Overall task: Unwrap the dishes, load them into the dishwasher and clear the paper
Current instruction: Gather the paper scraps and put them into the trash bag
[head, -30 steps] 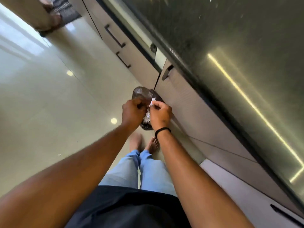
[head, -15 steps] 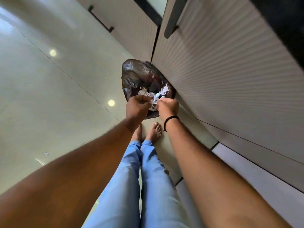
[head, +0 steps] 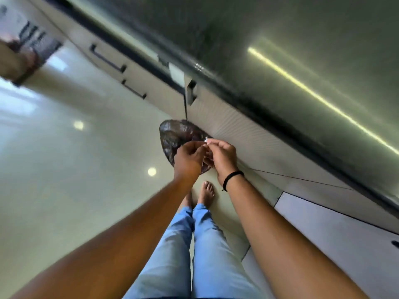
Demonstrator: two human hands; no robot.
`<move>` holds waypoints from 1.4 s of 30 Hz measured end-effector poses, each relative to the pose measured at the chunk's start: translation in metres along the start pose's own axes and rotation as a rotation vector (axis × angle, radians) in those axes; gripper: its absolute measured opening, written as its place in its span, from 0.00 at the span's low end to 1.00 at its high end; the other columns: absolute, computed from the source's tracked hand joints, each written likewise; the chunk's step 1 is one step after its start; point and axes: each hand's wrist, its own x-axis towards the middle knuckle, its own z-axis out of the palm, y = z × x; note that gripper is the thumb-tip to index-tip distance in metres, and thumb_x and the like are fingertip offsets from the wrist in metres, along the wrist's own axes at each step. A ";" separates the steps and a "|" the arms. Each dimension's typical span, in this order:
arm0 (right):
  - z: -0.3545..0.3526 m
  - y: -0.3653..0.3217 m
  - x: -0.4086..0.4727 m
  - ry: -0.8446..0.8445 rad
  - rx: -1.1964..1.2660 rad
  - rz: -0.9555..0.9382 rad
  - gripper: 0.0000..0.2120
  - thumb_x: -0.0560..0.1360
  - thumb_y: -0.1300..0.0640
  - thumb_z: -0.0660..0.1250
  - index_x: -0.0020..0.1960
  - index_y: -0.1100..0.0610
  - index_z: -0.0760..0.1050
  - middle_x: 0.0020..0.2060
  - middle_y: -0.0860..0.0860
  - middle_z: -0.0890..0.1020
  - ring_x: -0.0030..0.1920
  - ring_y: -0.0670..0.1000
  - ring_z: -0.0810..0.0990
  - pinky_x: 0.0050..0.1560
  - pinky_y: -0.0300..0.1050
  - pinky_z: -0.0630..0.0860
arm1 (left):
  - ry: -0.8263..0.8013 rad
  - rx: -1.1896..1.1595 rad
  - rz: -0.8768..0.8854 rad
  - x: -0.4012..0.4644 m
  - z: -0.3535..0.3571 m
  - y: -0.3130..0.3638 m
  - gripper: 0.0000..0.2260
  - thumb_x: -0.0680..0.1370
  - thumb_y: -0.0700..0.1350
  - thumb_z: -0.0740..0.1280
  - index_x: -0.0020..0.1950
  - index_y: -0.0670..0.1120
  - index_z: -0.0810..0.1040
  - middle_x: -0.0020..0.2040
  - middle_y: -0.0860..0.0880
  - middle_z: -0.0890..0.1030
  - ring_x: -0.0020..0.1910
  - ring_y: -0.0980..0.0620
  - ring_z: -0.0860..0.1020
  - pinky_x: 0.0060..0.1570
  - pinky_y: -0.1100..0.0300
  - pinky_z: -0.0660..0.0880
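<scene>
I look down past both forearms to a dark bin bag (head: 174,134) standing on the glossy pale floor (head: 86,169), right against the ribbed cabinet front (head: 244,134). My left hand (head: 189,157) is curled over the near edge of the bag, fingers bent inward; I cannot tell whether it grips the plastic or only meets the other hand. My right hand (head: 222,154) sits just beside it, thumb and forefinger pinched on a small white scrap of paper (head: 206,139) above the bag's mouth, the remaining fingers loosely folded. A black band (head: 233,176) circles the right wrist.

The two hands cover most of the bag's opening, so what lies inside is hidden from me. Below them are two bare feet (head: 206,190) and light blue jeans (head: 194,244), close to the cabinet base.

Around this: a dark polished countertop (head: 280,50) runs diagonally across the upper right, with a bright strip of light reflected in it. Black handles (head: 108,59) sit on the drawer fronts further along. A white panel (head: 345,234) with a dark handle fills the lower right. At the far upper left a striped mat (head: 38,43) is blurred.
</scene>
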 end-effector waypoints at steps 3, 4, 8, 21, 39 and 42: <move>-0.020 -0.048 -0.059 0.007 0.066 -0.129 0.09 0.80 0.66 0.63 0.50 0.57 0.82 0.39 0.50 0.85 0.39 0.46 0.84 0.41 0.39 0.80 | -0.010 0.029 0.162 -0.045 0.001 0.049 0.06 0.79 0.43 0.67 0.48 0.47 0.85 0.40 0.51 0.86 0.41 0.53 0.85 0.47 0.52 0.82; -0.030 -0.064 -0.078 0.013 0.103 -0.184 0.11 0.81 0.66 0.63 0.49 0.58 0.83 0.42 0.52 0.85 0.41 0.47 0.84 0.45 0.40 0.80 | -0.026 0.041 0.234 -0.061 0.005 0.068 0.06 0.78 0.43 0.68 0.46 0.47 0.84 0.39 0.52 0.86 0.41 0.54 0.84 0.46 0.52 0.81; -0.073 -0.102 -0.143 0.065 0.180 -0.344 0.12 0.80 0.68 0.61 0.46 0.62 0.83 0.46 0.62 0.86 0.47 0.56 0.84 0.55 0.53 0.80 | -0.098 0.006 0.406 -0.119 0.032 0.110 0.06 0.78 0.43 0.68 0.43 0.49 0.83 0.39 0.52 0.85 0.41 0.53 0.83 0.46 0.52 0.80; -0.323 -0.134 -0.228 0.578 0.334 -0.683 0.12 0.78 0.66 0.67 0.46 0.52 0.84 0.44 0.53 0.87 0.49 0.54 0.85 0.55 0.60 0.81 | -0.635 0.329 0.924 -0.267 0.221 0.183 0.07 0.80 0.40 0.69 0.51 0.53 0.82 0.44 0.59 0.84 0.45 0.60 0.82 0.49 0.59 0.81; -0.519 -0.024 -0.216 1.103 -0.459 -0.211 0.56 0.68 0.20 0.55 0.82 0.51 0.38 0.81 0.53 0.37 0.80 0.53 0.32 0.76 0.48 0.32 | -0.674 0.626 0.921 -0.215 0.419 0.204 0.44 0.73 0.72 0.64 0.82 0.51 0.55 0.82 0.44 0.56 0.80 0.43 0.56 0.77 0.41 0.57; -0.534 -0.037 -0.206 1.094 -0.461 -0.226 0.59 0.67 0.19 0.56 0.81 0.49 0.34 0.80 0.52 0.34 0.79 0.52 0.29 0.76 0.48 0.31 | -0.651 0.692 0.992 -0.207 0.443 0.206 0.42 0.72 0.73 0.59 0.81 0.53 0.57 0.81 0.43 0.58 0.80 0.44 0.56 0.77 0.39 0.55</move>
